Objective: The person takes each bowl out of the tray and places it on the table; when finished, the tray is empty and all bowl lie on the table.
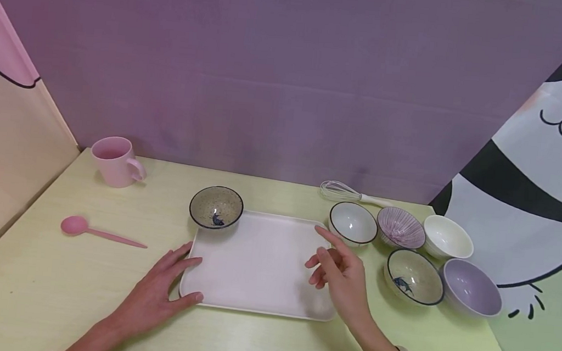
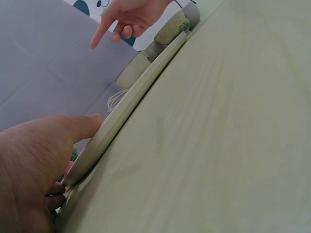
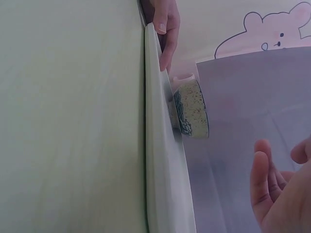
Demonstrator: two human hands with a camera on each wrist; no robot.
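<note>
A white rectangular tray (image 1: 264, 268) lies on the table. My left hand (image 1: 158, 292) rests at its front left corner with spread fingers, the thumb touching the front rim in the left wrist view. On the tray's back left corner, overlapping its edge, stands a speckled brown bowl (image 1: 216, 208) with a dark rim and a blue figure inside. My right hand (image 1: 344, 282) hovers over the tray's right side, holding nothing, its index finger extended and the others loosely bent. Nearest to it are a white bowl (image 1: 353, 223) with a dark rim and a speckled beige bowl (image 1: 414, 277).
Behind those two bowls stand a purple-streaked bowl (image 1: 400, 228) and a plain white bowl (image 1: 448, 237); a lilac bowl (image 1: 471, 287) is at the right edge. A white whisk (image 1: 354, 194) lies at the back. To the left are a pink mug (image 1: 115, 165) and a pink spoon (image 1: 103, 232).
</note>
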